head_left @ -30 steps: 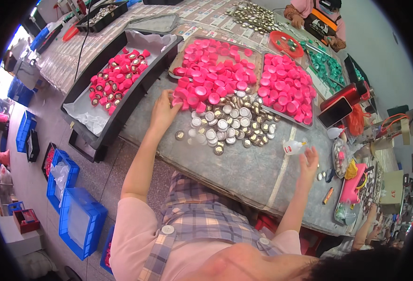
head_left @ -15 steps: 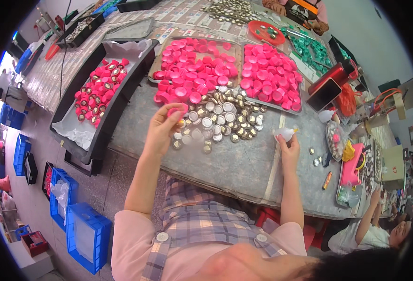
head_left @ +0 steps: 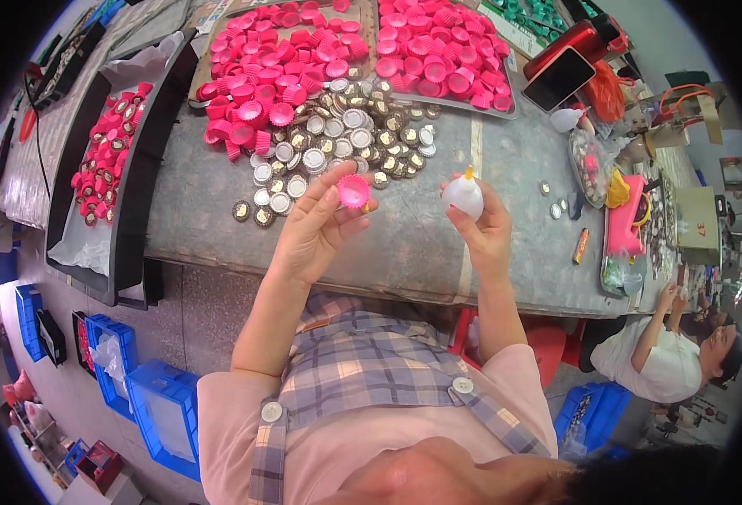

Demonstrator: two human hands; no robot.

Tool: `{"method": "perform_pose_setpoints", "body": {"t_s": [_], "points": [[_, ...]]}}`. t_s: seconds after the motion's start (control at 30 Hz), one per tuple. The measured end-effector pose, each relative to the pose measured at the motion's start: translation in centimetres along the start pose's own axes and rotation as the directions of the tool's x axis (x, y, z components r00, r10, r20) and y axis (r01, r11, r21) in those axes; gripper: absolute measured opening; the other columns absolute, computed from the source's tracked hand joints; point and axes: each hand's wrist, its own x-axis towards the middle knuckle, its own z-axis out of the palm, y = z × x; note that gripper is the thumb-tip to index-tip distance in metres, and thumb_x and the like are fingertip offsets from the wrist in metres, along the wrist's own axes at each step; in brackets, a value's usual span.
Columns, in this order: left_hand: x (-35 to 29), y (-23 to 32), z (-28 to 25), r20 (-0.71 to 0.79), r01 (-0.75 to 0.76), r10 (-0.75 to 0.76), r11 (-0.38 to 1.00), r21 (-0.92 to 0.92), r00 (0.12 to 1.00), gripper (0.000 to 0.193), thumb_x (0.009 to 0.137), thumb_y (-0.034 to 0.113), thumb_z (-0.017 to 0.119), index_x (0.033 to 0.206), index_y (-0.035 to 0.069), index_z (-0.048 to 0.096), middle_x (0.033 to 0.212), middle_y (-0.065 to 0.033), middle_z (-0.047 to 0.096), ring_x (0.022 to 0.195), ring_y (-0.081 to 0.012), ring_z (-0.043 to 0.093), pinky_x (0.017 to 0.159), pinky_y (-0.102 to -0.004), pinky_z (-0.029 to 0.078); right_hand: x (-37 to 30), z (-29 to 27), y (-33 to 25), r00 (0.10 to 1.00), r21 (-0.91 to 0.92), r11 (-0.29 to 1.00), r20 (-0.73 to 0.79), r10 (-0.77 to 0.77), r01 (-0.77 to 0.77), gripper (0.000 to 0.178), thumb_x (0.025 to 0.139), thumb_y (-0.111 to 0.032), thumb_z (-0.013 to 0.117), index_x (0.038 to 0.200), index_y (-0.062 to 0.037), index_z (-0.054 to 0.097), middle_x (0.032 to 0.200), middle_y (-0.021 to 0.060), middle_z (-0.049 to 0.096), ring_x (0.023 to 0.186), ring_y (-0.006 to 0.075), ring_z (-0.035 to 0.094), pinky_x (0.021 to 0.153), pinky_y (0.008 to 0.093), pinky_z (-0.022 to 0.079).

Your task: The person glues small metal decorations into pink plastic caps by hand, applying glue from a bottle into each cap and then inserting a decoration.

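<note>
My left hand point(head_left: 305, 240) pinches a pink ridged cap point(head_left: 354, 192), its hollow side facing me. In my right hand point(head_left: 492, 244) is a small white squeeze bottle point(head_left: 464, 200) with a yellow nozzle pointing up. Both hands are over the near part of the grey table point(head_left: 405, 252), a short gap apart. Just beyond them lies a heap of round metal bottle caps point(head_left: 354, 119), some showing white faces and others dark ones. Behind the heap, pink caps point(head_left: 266, 71) spill from one tray, and more pink caps point(head_left: 447, 50) fill a second tray.
At left stands a black tray point(head_left: 159, 126) holding pink caps with metal inserts. Blue crates point(head_left: 162, 412) sit on the floor below. To the right are a phone point(head_left: 560, 77), another white bottle point(head_left: 566, 119), an orange tube point(head_left: 581, 246) and a pink holder point(head_left: 625, 215). A co-worker point(head_left: 653, 358) sits at right.
My view has tipped down, shifting the table upward. My hands have come closer together. The pink cap has moved away from the metal heap, and the bottle's nozzle has turned upward.
</note>
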Motion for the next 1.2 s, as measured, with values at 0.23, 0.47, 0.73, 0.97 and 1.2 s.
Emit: {"method": "perform_pose_setpoints", "body": {"t_s": [0.23, 0.47, 0.73, 0.97, 1.2], "points": [[-0.4, -1.4, -0.7, 0.033, -0.005, 0.005, 1.000, -0.016, 0.999, 0.040, 0.084, 0.015, 0.052, 0.122, 0.005, 0.040, 0.116, -0.0131, 0.049, 0.083, -0.0192, 0.059, 0.064, -0.0255, 0.052, -0.2, 0.6, -1.0, 0.998, -0.155, 0.986, 0.032, -0.052, 0.056, 0.033, 0.070, -0.005, 0.067, 0.101, -0.0026, 0.056, 0.093, 0.0033, 0.058, 0.087, 0.0120, 0.054, 0.077, 0.0238, 0.041], [-0.4, -1.4, -0.1, -0.050, -0.042, 0.049, 0.989, 0.140, 0.998, 0.041, 0.079, 0.010, 0.060, 0.117, 0.007, 0.045, 0.114, -0.0114, 0.052, 0.088, -0.0212, 0.059, 0.069, -0.0271, 0.051, 0.1, 0.4, -1.2, 0.997, -0.284, 0.956, 0.020, -0.072, 0.075, 0.033, 0.069, -0.006, 0.067, 0.099, -0.0030, 0.055, 0.091, 0.0032, 0.057, 0.083, 0.0108, 0.053, 0.072, 0.0233, 0.042], [-0.7, -1.5, -0.7, 0.003, -0.124, 0.124, 0.982, 0.141, 0.992, 0.042, 0.078, 0.003, 0.058, 0.117, 0.006, 0.043, 0.118, -0.0163, 0.047, 0.088, -0.0211, 0.059, 0.070, -0.0268, 0.053, 1.1, 0.9, -3.1, 0.935, -0.630, 0.691, 0.218, -0.280, 0.354, 0.034, 0.065, -0.001, 0.066, 0.098, -0.0043, 0.056, 0.090, 0.0070, 0.058, 0.079, 0.0176, 0.055, 0.069, 0.0266, 0.042], [-0.7, -1.2, -0.3, -0.056, -0.109, 0.114, 0.990, 0.086, 0.992, 0.038, 0.082, 0.011, 0.055, 0.118, 0.006, 0.044, 0.116, -0.0170, 0.049, 0.082, -0.0194, 0.060, 0.070, -0.0273, 0.053, 1.5, 0.8, -4.3, 0.835, -0.670, 0.502, 0.385, -0.394, 0.546, 0.036, 0.057, -0.003, 0.071, 0.091, -0.0053, 0.059, 0.087, 0.0080, 0.059, 0.078, 0.0245, 0.055, 0.067, 0.0326, 0.044], [-0.6, -1.4, -0.9, -0.064, -0.077, 0.080, 0.996, 0.042, 0.995, 0.038, 0.084, 0.020, 0.053, 0.118, 0.003, 0.043, 0.109, -0.0139, 0.054, 0.080, -0.0184, 0.060, 0.069, -0.0272, 0.053, 1.8, 1.2, -5.0, 0.718, -0.696, 0.251, 0.533, -0.447, 0.673, 0.044, 0.049, -0.001, 0.070, 0.092, -0.0067, 0.061, 0.087, 0.0061, 0.057, 0.077, 0.0240, 0.055, 0.065, 0.0327, 0.045]]}}
